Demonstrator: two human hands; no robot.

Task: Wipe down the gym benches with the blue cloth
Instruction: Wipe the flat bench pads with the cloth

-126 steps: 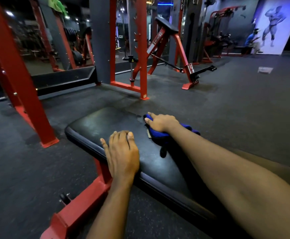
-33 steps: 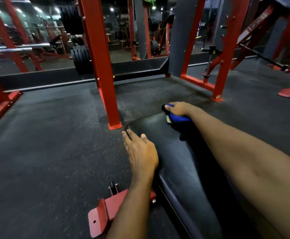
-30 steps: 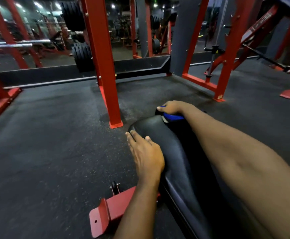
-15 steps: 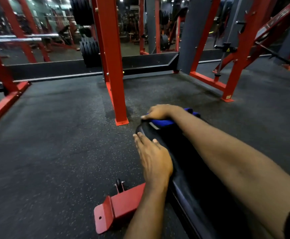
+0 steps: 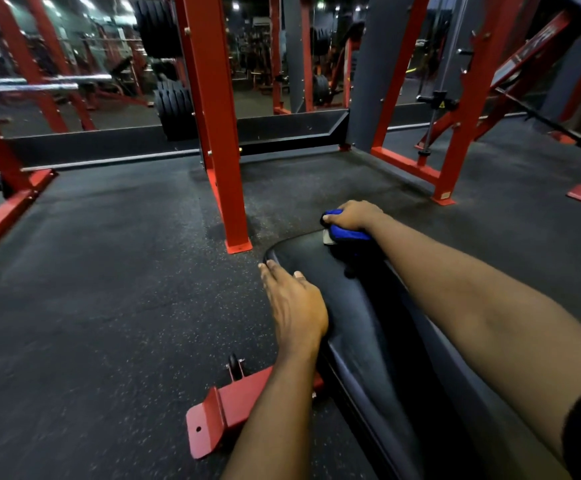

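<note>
A black padded gym bench [image 5: 361, 327] runs from the lower right toward the centre on a red steel frame. The blue cloth [image 5: 344, 233] lies bunched at the bench's far end, a white tag showing at its left edge. My right hand [image 5: 355, 214] sits on top of the cloth with fingers curled over it, gripping and pressing it to the pad. My left hand [image 5: 296, 306] rests flat on the bench's left edge, fingers straight and pointing away from me.
The bench's red foot plate [image 5: 220, 417] sticks out on the dark rubber floor at lower centre. A red rack upright [image 5: 220, 133] stands just beyond the bench's end. More red frames stand at left [image 5: 8, 188] and right [image 5: 455, 133], with stacked weight plates [image 5: 171, 109] behind.
My right hand has slid the cloth back to the right along the bench's far end after sweeping left half a second ago. My left hand stays planted on the left edge.
</note>
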